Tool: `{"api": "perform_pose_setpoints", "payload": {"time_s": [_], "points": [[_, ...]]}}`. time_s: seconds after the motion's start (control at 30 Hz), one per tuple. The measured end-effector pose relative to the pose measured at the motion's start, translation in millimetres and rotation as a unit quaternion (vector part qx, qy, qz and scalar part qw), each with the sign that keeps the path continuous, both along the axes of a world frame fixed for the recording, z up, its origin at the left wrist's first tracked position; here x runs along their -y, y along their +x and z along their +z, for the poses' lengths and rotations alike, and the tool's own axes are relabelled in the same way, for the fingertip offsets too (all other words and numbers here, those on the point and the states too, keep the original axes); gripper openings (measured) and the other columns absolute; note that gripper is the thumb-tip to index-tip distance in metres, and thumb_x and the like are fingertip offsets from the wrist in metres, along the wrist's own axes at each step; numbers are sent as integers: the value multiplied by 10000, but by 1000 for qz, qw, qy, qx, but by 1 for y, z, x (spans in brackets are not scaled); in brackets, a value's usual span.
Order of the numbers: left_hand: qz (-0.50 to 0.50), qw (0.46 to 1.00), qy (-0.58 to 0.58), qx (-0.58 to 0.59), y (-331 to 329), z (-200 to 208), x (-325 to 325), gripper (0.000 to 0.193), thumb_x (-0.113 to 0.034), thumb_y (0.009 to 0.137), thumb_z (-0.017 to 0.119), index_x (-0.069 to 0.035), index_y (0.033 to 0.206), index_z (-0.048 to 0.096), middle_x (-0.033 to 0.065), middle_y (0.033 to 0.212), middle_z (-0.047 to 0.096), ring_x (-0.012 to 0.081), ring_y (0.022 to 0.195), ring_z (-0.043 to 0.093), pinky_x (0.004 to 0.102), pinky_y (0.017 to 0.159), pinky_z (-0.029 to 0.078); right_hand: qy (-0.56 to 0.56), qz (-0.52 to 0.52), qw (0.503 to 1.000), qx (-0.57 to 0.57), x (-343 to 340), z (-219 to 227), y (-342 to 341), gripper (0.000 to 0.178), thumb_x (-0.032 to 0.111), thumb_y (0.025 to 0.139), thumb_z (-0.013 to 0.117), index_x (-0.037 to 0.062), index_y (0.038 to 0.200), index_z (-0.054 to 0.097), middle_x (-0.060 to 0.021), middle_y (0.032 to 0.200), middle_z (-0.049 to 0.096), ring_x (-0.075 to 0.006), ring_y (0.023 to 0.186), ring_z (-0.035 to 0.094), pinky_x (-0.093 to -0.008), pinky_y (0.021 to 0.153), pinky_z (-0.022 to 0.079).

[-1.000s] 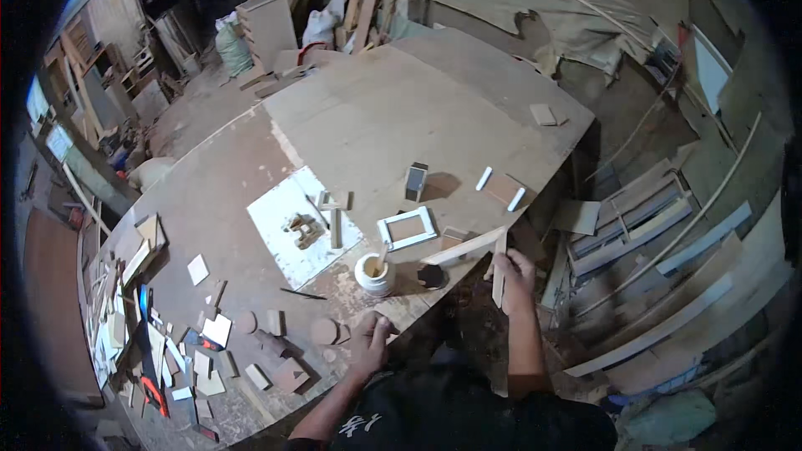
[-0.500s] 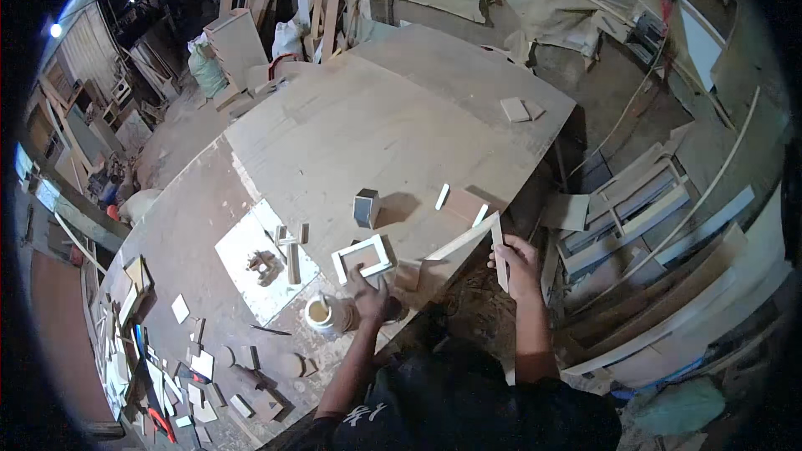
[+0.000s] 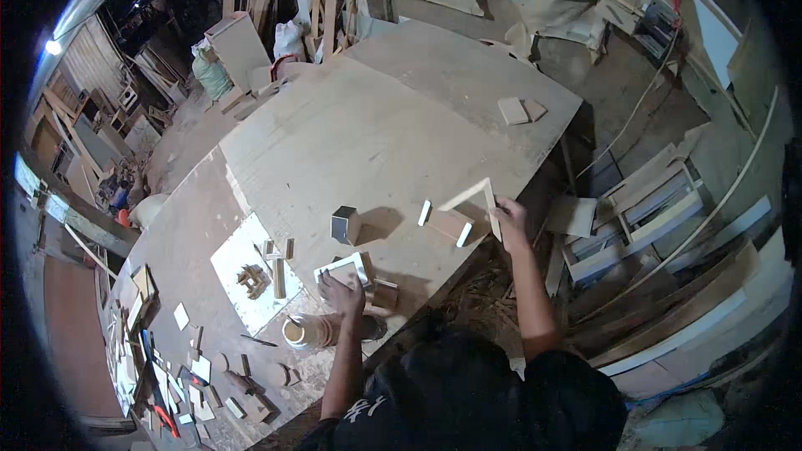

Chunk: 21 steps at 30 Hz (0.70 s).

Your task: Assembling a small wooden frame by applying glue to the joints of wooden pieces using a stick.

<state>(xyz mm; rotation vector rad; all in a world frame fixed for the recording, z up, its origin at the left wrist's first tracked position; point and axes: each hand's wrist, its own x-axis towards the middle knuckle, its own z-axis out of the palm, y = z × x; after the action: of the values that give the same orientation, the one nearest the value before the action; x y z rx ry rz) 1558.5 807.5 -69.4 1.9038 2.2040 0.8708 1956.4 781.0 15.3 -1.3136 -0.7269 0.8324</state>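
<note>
Since the frame half a second earlier, the right hand [image 3: 511, 221] and its L-shaped wooden strip piece [image 3: 490, 199] shift toward twelve o'clock and now stand over the far-right part of the bench [image 3: 376, 150]; the left hand [image 3: 341, 294] advances slightly in the same direction, onto the near part of the white rectangular frame [image 3: 341, 263].

State of the work: the white rectangular frame looks largely assembled, although the left fingers hide its near side. The L-shaped piece shows two limbs meeting at one corner; no third or fourth side closes it. At its eight o'clock lies a brown panel [image 3: 449, 224] with white strips [image 3: 424, 212] along two opposite edges only. How firmly any of the joints hold cannot be judged.

Hands: the right is closed, gripping one limb of the L-shaped piece between thumb and fingers, while the other limb points toward eight o'clock. The left is partly curled and touches the white frame; whether it actually grips cannot be told.

Surroundings, clock positions taken from the white frame: a small dark-faced box [image 3: 344, 225] stands at twelve; a small brown block [image 3: 384, 294] lies at four; a white pot [image 3: 322, 331] with yellowish contents is near seven; a white sheet [image 3: 234, 263] bearing small wooden pieces [image 3: 252, 281] occupies nine.
</note>
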Motion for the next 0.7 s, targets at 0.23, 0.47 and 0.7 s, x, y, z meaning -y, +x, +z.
{"api": "perform_pose_setpoints", "payload": {"time_s": [0.23, 0.47, 0.7], "points": [[23, 985, -141, 100, -22, -23, -3, 836, -356, 707, 682, 45, 1318, 277, 345, 1311, 305, 464, 1255, 256, 525, 1046, 210, -16, -11, 1000, -18, -51, -27, 10, 269, 59, 774, 584, -44, 1022, 597, -34, 797, 610, -120, 666, 576, -255, 627, 471], [30, 991, -108, 76, -37, -50, 3, 782, -298, 678, 711, 71, 1244, 315, 333, 1237, 373, 465, 1162, 349, 527, 996, 270, -12, 9, 1000, -10, -66, -38, 1, 205, 21, 782, 575, -28, 979, 603, -53, 782, 615, -127, 649, 584, -259, 601, 484], [40, 990, -128, 42, -39, -62, 2, 806, -330, 686, 699, 81, 1258, 308, 309, 1249, 375, 460, 1174, 347, 508, 1004, 273, -5, -11, 999, -33, -70, -49, 1, 210, 47, 762, 601, -24, 960, 605, -49, 779, 612, -129, 638, 583, -267, 603, 502]]}}
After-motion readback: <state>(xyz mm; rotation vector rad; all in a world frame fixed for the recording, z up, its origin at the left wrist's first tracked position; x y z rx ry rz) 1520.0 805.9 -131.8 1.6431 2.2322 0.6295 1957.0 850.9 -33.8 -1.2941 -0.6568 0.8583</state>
